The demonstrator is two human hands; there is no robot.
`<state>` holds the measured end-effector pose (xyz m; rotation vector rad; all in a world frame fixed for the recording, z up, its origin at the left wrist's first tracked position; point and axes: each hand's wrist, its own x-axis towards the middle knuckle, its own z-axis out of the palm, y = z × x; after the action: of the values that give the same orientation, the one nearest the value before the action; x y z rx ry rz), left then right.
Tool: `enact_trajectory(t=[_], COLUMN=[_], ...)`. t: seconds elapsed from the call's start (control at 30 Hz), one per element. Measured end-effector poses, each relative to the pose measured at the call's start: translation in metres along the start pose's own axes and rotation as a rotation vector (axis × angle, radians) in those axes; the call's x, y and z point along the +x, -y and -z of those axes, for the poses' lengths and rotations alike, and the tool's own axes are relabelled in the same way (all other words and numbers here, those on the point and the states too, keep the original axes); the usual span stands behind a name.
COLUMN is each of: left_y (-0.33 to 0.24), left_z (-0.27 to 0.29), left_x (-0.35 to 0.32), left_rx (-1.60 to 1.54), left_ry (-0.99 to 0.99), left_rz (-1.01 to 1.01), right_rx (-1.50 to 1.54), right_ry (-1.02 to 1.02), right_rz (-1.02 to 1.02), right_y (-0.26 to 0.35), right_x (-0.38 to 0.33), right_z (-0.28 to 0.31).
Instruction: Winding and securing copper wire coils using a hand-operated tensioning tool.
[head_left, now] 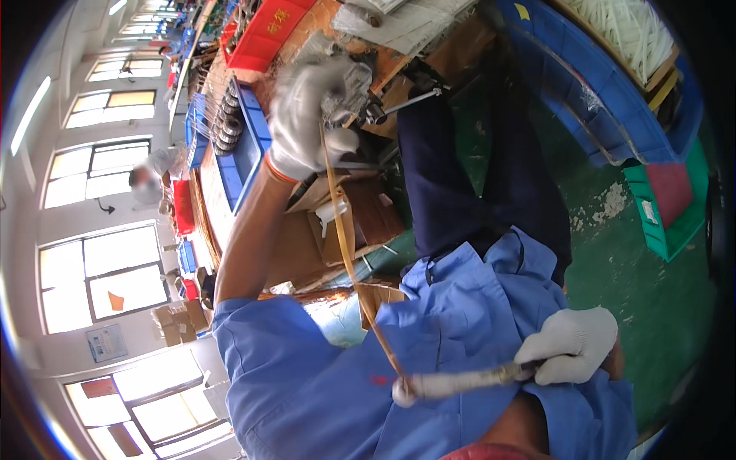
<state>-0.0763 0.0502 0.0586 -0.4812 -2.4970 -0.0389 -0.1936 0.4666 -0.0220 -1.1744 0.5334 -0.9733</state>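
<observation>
Presently gripping a white stick (460,382) in the right hand (575,346).
Cannot tell grip of blurred left hand (300,121), beside a tan strap (349,249) reaching the stick's tip.

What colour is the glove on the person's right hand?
The right hand wears a white glove; it shows best in the head view, the only one here.

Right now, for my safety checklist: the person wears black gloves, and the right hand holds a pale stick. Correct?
Not quite: the gloves are white, not black, as the head view shows. The right hand does hold a pale stick.
</observation>
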Motion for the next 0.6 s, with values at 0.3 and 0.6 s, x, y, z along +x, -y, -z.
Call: enact_trajectory(t=[0.3,0.6], left_y=[0.147,0.089], left_z=[-0.01,-0.007], left_x=[0.017,-0.045], left_rx=[-0.742,-0.084], left_ry=[-0.708,-0.422], left_rz=[1.268,1.382], right_rx=[1.07,0.93], right_ry=[-0.448,-0.439], right_rz=[0.051,-0.096], right_y=[-0.007,0.005], right_x=[0.239,0.184], right_z=[0.059,0.057])
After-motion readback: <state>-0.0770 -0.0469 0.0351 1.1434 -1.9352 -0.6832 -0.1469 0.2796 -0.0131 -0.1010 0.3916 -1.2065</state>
